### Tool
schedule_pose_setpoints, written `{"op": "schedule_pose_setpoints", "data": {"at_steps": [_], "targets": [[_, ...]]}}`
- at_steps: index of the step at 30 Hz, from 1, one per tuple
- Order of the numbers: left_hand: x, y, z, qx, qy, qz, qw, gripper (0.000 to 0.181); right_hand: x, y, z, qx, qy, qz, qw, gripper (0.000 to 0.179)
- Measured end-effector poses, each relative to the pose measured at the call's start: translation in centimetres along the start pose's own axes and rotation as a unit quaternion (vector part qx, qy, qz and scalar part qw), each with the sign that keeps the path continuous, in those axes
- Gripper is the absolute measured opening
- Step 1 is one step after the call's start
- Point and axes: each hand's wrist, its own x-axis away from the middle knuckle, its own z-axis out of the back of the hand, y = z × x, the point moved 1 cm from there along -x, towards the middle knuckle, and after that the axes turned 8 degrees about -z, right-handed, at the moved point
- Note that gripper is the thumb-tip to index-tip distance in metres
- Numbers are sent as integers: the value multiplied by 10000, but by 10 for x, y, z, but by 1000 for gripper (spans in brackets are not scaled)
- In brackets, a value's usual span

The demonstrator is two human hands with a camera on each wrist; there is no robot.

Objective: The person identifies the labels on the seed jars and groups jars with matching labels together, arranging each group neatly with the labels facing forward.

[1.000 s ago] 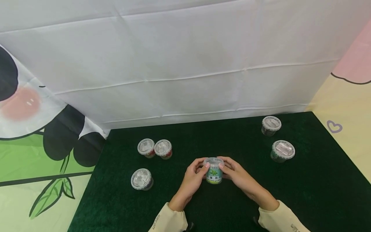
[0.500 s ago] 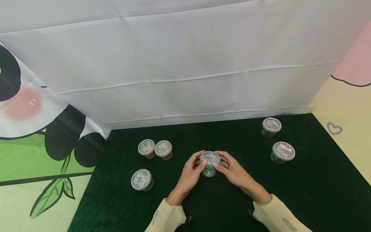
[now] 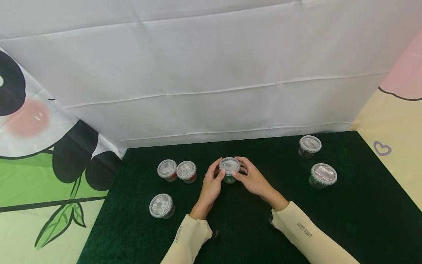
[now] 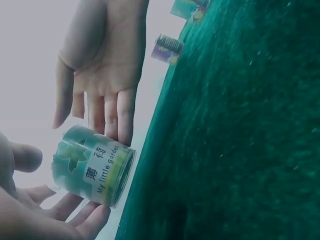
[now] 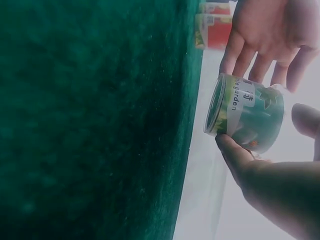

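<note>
So the tub (image 4: 92,167) is up in the air over the middle of the table (image 3: 244,234), with a gap showing under its base in both wrist views. It's a stubby, see-through plastic cylinder with a teal "My little garden" label and a round, rimmed lid (image 3: 229,165). The grip is two-handed: left hand (image 3: 211,185) and right hand (image 3: 251,180) pinch it from opposite sides, thumbs in front, fingers round the sides. Cream sleeves (image 3: 306,231) with printed lettering on both arms. Two red-labelled tubs (image 3: 186,171) sit side by side to the left, another lidded tub (image 3: 161,206) nearer the person, plus two more tubs (image 3: 323,175) off to the right. Table's covered in dark green, velvety-looking fabric. Behind it, a creased white sheet (image 3: 211,62), with a smooth cartoon-printed panel (image 3: 23,183) on the left.
</note>
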Motion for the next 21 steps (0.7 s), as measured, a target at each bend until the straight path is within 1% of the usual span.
{"op": "schedule_pose_setpoints", "data": {"at_steps": [6, 10, 15, 18, 21], "targets": [[-12, -4, 3, 104, 229, 220, 9994, 49, -19, 2, -4, -24, 20, 65, 10000, 59], [-16, -9, 4, 168, 321, 227, 9991, 49, -28, 4, -6, -46, -25, 55, 10000, 59], [-20, -15, 4, 139, 406, 248, 9988, 48, -32, 5, -11, -101, -37, -2, 9999, 58], [-20, -17, 4, 90, 420, 290, 9987, 47, -32, 6, -12, -95, -20, -53, 9999, 58], [-21, -18, 5, 80, 412, 268, 9988, 47, -33, 5, -13, -45, 14, -81, 10000, 58]]}}
